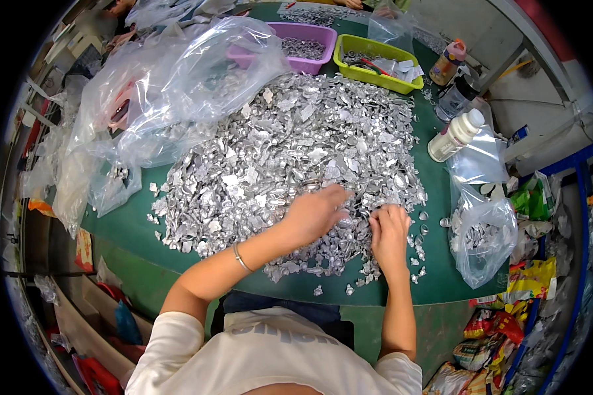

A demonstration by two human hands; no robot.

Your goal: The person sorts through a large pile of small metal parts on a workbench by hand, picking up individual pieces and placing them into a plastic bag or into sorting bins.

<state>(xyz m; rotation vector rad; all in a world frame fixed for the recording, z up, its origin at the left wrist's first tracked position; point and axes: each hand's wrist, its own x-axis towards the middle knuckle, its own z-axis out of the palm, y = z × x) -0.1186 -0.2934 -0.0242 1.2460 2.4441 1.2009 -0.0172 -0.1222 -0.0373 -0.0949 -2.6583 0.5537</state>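
A broad heap of small silver metal pieces (296, 145), flat and ring-like in shape, covers the middle of the green table. Over the near part of the heap, my left hand (316, 212) points rightward with its fingers curled together; a metal bangle (242, 258) circles that wrist. My right hand (390, 234) rests at the heap's near right edge, fingers bent down and close together among the pieces. Whatever either hand grips is too small or hidden to make out. A narrow gap separates the two hands.
Behind the heap stand a purple basket (323, 39) and a lime green basket (375, 80). Crumpled clear plastic sheeting (158, 92) covers the left side. At right are a white bottle (451, 138), two drink bottles and a clear bag of pieces (481, 243). Other people's hands show far back.
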